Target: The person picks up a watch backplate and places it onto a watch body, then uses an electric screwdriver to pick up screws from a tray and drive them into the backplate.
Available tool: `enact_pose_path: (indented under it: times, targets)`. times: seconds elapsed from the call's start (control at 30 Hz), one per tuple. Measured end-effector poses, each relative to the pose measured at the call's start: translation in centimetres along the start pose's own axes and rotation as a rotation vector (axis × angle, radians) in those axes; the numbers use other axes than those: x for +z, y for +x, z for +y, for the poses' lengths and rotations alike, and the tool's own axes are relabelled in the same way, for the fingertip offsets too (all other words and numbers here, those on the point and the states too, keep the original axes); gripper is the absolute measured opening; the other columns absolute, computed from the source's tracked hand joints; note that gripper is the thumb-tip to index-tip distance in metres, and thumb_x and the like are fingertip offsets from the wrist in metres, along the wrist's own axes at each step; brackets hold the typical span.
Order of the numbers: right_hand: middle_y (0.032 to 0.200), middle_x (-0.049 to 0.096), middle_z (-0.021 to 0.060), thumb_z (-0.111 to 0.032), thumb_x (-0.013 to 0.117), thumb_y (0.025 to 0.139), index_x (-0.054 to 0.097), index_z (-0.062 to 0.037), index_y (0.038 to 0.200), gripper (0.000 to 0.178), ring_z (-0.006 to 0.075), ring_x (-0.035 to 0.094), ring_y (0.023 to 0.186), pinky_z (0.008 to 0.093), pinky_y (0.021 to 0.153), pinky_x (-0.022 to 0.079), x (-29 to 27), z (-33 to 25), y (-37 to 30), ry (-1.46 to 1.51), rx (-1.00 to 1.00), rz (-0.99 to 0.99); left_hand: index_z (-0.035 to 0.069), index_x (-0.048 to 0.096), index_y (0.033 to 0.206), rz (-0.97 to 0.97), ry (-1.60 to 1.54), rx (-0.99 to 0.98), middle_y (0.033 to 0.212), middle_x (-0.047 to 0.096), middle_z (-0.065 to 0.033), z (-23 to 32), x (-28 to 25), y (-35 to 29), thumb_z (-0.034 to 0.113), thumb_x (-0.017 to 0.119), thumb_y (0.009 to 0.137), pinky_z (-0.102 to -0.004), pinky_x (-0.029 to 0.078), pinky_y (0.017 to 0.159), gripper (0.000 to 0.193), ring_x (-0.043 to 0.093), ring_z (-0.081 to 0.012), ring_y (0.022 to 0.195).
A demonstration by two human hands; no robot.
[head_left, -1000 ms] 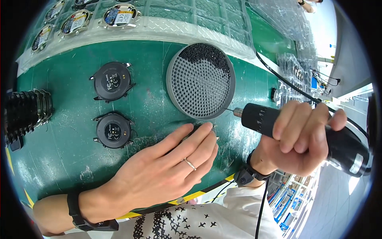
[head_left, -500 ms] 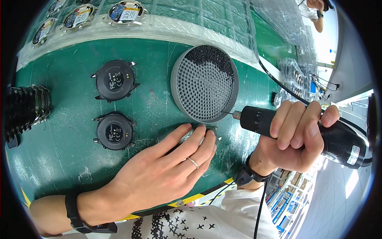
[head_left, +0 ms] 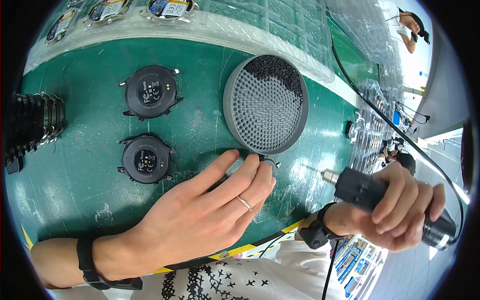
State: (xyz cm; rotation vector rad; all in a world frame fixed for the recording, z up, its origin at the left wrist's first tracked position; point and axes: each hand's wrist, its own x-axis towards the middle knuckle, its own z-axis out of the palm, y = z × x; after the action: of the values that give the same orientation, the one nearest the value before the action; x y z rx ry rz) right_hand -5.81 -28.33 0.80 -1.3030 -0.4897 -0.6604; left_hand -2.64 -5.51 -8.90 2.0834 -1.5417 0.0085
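Observation:
My left hand (head_left: 210,207) rests palm down with its fingers curved over a dark smartwatch case (head_left: 273,166), pressing it on the green table. Most of that case is hidden under the fingers; its right edge shows. A black electric screwdriver (head_left: 361,189) is wrapped in my right hand (head_left: 402,212), in the air right of the left hand. Its thin bit points left, apart from the case. Just beyond my left fingertips stands a round grey screw tray (head_left: 228,110) with a grid of small holes. Dark screws (head_left: 275,70) are heaped at its far side.
Two black smartwatch cases (head_left: 151,92) lie back up on the left. A row of dark watch parts (head_left: 32,122) stands at the left edge. Clear plastic trays (head_left: 230,27) with opened watches line the back. The screwdriver's cable (head_left: 385,119) curves across the right side.
My right hand and the screwdriver have moved right and nearer me; the bit has left the screw tray's near rim. My left hand stays on the case. The view has shifted slightly.

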Motion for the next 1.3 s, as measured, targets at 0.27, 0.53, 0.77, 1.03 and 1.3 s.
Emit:
enact_pose_path:
  times: [0.27, 0.53, 0.77, 1.03, 1.3]
  targets:
    - [0.055, 0.054, 0.0024, 0.004, 0.065, 0.078, 0.045, -0.0079, 0.090, 0.025, 0.0113, 0.052, 0.037, 0.0235, 0.039, 0.052, 0.5, 1.2, -1.0, -0.111, 0.144, -0.148, 0.007, 0.067, 0.131, -0.019, -0.021, -0.020, 0.136, 0.057, -0.0102, -0.1, 0.2, 0.2, 0.030, 0.074, 0.078, -0.0452, 0.048, 0.108, 0.058, 0.057, -0.0277, 0.124]
    - [0.055, 0.057, 0.0042, 0.003, 0.067, 0.077, 0.046, -0.0083, 0.087, 0.026, 0.0128, 0.055, 0.038, 0.0251, 0.038, 0.053, 0.6, 1.5, -1.1, -0.058, 0.143, -0.114, 0.007, 0.069, 0.129, 0.001, 0.001, -0.020, 0.133, 0.059, -0.0092, -0.1, 0.3, 0.4, 0.024, 0.067, 0.084, -0.0446, 0.050, 0.105, 0.048, 0.061, -0.0264, 0.119]
    - [0.056, 0.059, 0.0048, 0.003, 0.068, 0.075, 0.046, -0.0076, 0.090, 0.028, 0.0127, 0.056, 0.038, 0.0244, 0.038, 0.053, 0.3, 1.7, -1.3, -0.065, 0.159, -0.152, 0.007, 0.069, 0.128, 0.021, -0.024, -0.036, 0.133, 0.059, -0.0097, 0.0, 0.5, 0.2, 0.022, 0.066, 0.085, -0.0448, 0.051, 0.105, 0.046, 0.061, -0.0270, 0.118]
    - [0.057, 0.061, 0.0055, 0.003, 0.070, 0.075, 0.048, -0.0068, 0.091, 0.029, 0.0125, 0.057, 0.039, 0.0244, 0.039, 0.053, 0.3, 2.0, -1.1, 0.009, 0.221, -0.261, 0.004, 0.070, 0.128, 0.010, -0.066, -0.054, 0.130, 0.061, -0.0108, 0.2, 0.2, 0.1, 0.019, 0.065, 0.084, -0.0450, 0.052, 0.104, 0.047, 0.061, -0.0282, 0.117]
    - [0.057, 0.061, 0.0041, 0.002, 0.074, 0.074, 0.050, -0.0069, 0.089, 0.030, 0.0118, 0.058, 0.041, 0.0237, 0.040, 0.053, 1.6, 3.1, -1.8, -0.001, 0.111, -0.049, 0.004, 0.072, 0.126, 0.048, -0.032, -0.053, 0.128, 0.061, -0.0105, 0.3, 0.8, 0.1, 0.015, 0.065, 0.083, -0.0445, 0.054, 0.101, 0.044, 0.062, -0.0279, 0.115]
